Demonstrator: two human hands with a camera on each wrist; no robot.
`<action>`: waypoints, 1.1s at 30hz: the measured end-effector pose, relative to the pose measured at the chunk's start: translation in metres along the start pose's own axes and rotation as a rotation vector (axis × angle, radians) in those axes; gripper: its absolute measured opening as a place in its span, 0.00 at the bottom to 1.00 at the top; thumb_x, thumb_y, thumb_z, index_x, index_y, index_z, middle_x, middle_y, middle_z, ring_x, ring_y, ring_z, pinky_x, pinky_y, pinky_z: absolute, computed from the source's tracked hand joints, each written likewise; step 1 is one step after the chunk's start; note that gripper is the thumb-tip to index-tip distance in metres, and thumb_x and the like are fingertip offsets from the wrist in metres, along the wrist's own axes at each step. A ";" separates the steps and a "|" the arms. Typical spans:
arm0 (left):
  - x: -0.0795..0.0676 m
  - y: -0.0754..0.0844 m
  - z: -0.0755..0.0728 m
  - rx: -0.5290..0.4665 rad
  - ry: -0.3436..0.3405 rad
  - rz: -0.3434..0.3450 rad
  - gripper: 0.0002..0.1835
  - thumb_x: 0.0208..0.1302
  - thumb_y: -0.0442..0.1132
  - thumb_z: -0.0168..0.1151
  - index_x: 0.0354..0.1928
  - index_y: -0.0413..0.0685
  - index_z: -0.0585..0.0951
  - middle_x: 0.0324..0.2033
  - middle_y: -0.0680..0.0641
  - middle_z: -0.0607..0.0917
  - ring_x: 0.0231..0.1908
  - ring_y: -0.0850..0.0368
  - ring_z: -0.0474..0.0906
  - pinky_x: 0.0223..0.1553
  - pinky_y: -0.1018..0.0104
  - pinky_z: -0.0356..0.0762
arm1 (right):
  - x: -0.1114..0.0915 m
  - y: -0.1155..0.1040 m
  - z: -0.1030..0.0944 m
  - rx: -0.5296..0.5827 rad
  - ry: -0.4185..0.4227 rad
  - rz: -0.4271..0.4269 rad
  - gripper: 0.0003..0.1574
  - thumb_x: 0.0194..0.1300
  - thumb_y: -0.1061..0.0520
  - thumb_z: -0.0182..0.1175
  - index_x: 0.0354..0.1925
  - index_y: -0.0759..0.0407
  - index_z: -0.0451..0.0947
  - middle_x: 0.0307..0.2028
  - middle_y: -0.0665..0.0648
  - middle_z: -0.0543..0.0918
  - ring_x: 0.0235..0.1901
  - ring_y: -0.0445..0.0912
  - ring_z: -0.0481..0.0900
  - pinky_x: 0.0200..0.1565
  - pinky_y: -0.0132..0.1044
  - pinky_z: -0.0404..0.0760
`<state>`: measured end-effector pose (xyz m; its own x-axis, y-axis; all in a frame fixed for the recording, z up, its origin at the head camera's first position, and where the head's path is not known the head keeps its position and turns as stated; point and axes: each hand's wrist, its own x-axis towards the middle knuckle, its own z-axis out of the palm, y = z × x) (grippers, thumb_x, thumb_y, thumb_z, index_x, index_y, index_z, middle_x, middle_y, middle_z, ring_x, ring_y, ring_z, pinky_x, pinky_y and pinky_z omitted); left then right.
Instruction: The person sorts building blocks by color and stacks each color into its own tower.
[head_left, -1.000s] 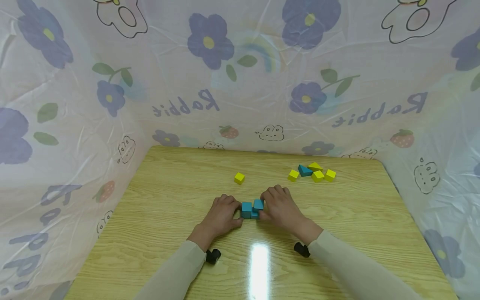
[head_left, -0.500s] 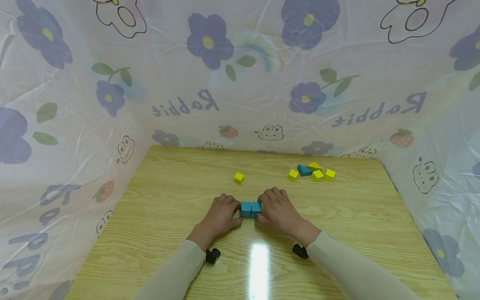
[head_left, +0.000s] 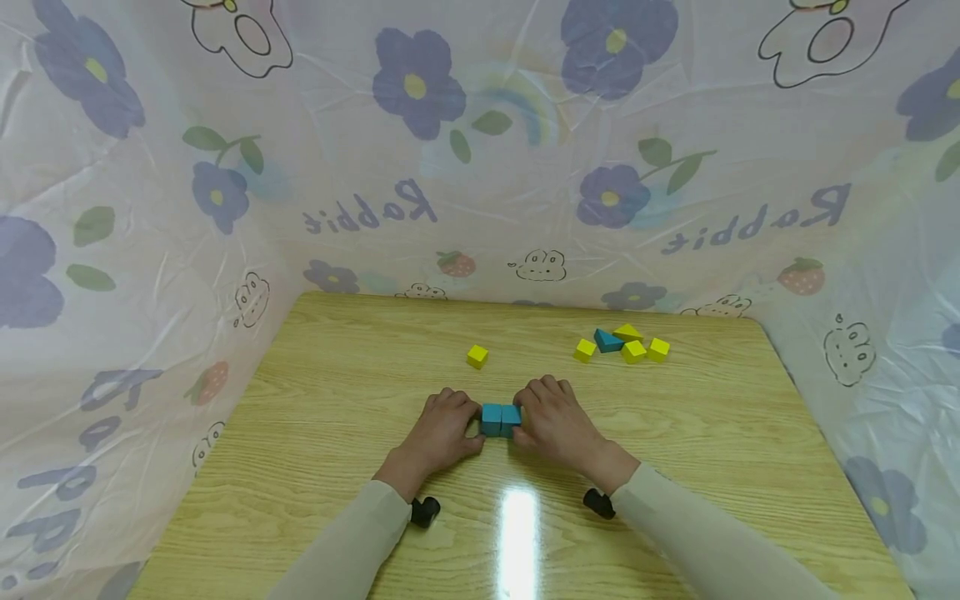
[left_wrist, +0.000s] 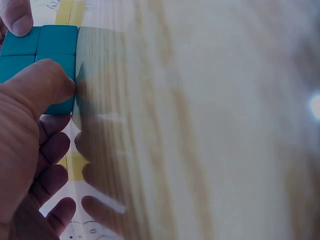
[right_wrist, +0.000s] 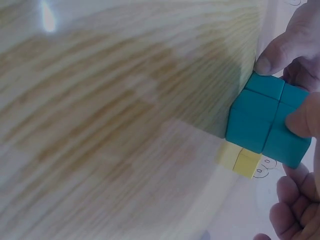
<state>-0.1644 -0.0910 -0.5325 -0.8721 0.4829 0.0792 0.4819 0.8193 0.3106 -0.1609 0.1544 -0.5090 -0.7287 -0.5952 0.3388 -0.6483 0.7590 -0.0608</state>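
Note:
Teal cubes stand pressed together in a stack two wide and two high, with a left column (head_left: 491, 422) and a right column (head_left: 511, 421) in the head view. My left hand (head_left: 444, 428) pinches the left column between thumb and forefinger. From the other side my right hand (head_left: 558, 423) pinches the right column, its thumb on the near face. In the left wrist view the cubes (left_wrist: 56, 39) form a flush square, partly behind my left thumb. The right wrist view shows the cubes (right_wrist: 254, 112) from their right end, with my right thumb (right_wrist: 303, 120) against them.
A single yellow cube (head_left: 477, 357) lies behind the stack. Farther right are several yellow cubes (head_left: 634, 352), a teal triangular block (head_left: 608, 341) and a yellow triangular block (head_left: 628, 332). Patterned cloth (head_left: 480, 208) encloses the wooden table (head_left: 337, 358) behind and at both sides.
My right hand has brought the upper right cube left and down, onto the lower one and against the left column. The left hand has stayed in place.

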 end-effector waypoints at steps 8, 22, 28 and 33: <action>0.000 0.001 0.000 0.001 0.001 -0.003 0.18 0.67 0.52 0.70 0.53 0.50 0.86 0.47 0.53 0.83 0.52 0.53 0.74 0.65 0.49 0.70 | 0.001 -0.001 -0.002 0.008 -0.019 0.006 0.21 0.63 0.46 0.73 0.46 0.57 0.80 0.41 0.54 0.81 0.42 0.52 0.73 0.46 0.47 0.71; 0.000 -0.002 0.003 -0.008 -0.010 -0.005 0.19 0.68 0.53 0.69 0.54 0.50 0.86 0.50 0.53 0.83 0.54 0.53 0.73 0.67 0.48 0.69 | 0.005 0.011 -0.013 0.068 0.036 0.010 0.29 0.64 0.41 0.71 0.52 0.59 0.82 0.46 0.56 0.82 0.46 0.54 0.74 0.49 0.50 0.72; 0.000 -0.003 0.004 -0.004 -0.017 -0.005 0.19 0.68 0.53 0.69 0.54 0.51 0.85 0.50 0.53 0.83 0.54 0.53 0.73 0.66 0.48 0.69 | 0.010 0.050 -0.027 0.019 0.116 0.054 0.24 0.68 0.46 0.71 0.52 0.63 0.81 0.45 0.60 0.83 0.45 0.57 0.74 0.46 0.53 0.72; -0.001 -0.002 0.003 -0.017 -0.023 -0.006 0.20 0.69 0.52 0.68 0.55 0.50 0.85 0.51 0.53 0.84 0.54 0.53 0.73 0.67 0.48 0.69 | 0.006 0.090 -0.029 -0.096 0.102 0.146 0.26 0.67 0.48 0.73 0.53 0.65 0.81 0.45 0.63 0.83 0.44 0.61 0.75 0.46 0.56 0.72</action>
<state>-0.1644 -0.0926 -0.5357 -0.8728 0.4850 0.0550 0.4746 0.8170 0.3275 -0.2169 0.2268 -0.4854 -0.7842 -0.4511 0.4262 -0.5099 0.8597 -0.0283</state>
